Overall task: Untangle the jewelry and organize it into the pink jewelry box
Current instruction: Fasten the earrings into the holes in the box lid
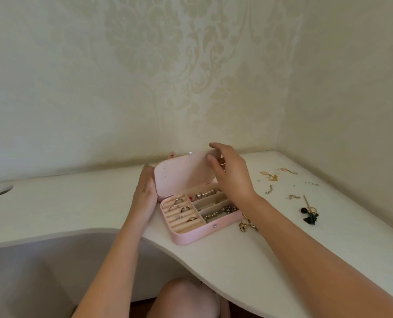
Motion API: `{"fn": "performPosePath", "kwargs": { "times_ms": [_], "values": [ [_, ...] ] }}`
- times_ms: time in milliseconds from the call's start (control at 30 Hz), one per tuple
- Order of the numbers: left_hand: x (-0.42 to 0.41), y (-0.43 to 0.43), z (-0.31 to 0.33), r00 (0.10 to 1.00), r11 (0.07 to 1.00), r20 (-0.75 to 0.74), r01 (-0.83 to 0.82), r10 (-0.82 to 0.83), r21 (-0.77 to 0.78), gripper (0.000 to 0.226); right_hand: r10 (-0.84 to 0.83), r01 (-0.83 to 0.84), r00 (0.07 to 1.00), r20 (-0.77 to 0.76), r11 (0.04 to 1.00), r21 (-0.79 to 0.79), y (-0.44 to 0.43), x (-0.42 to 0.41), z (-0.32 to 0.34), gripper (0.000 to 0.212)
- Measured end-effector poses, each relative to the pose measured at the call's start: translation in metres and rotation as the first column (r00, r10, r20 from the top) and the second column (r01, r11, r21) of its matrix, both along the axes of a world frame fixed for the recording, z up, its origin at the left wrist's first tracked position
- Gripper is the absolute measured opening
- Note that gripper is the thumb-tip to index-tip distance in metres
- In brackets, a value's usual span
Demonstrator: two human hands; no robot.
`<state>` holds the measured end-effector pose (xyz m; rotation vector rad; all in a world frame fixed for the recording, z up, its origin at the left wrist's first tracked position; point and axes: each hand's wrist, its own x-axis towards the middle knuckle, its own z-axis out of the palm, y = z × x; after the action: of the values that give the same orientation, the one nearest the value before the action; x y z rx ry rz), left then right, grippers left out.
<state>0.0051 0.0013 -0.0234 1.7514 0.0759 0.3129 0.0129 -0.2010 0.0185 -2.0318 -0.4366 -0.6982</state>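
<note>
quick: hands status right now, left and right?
Left hand: open, fingers straight against the left edge of the box lid.
Right hand: holds the box lid at its far right corner.

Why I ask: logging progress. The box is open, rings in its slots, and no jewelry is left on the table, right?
No. The head view shows the box open, rings in its slots, but jewelry is left on the table: earrings and a tassel lie right of it.
</note>
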Motion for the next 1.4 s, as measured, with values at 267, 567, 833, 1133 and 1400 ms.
{"fn": "performPosePath", "kwargs": {
  "times_ms": [267,567,833,1133,1400],
  "values": [
    [-0.014,-0.005,0.005,0.994,0.992,-0.005,0.108,-0.109,-0.069,0.061,0.022,-0.04,0.975,-0.22,0.996,-0.079,0.007,0.004,-0.004,0.069],
    [0.009,-0.007,0.006,1.0,0.999,-0.027,0.003,-0.004,-0.045,0.017,0.104,-0.193,0.955,-0.279,0.929,-0.316,-0.007,-0.003,-0.016,0.03],
    [0.025,-0.015,0.005,0.997,0.99,0.03,-0.068,0.065,0.123,0.026,-0.068,-0.04,0.916,-0.396,0.965,-0.26,-0.119,-0.004,0.017,0.014],
    [0.06,-0.028,0.019,0.99,0.961,0.009,-0.14,0.142,0.241,0.06,-0.331,-0.149,0.634,-0.699,0.834,-0.531,-0.199,-0.015,0.024,0.024],
    [0.084,-0.048,0.023,0.988,0.885,-0.045,-0.112,0.148,0.452,0.072,-0.398,0.044,0.738,-0.545,0.834,-0.55,-0.184,0.002,0.011,0.025]
  ]
}}
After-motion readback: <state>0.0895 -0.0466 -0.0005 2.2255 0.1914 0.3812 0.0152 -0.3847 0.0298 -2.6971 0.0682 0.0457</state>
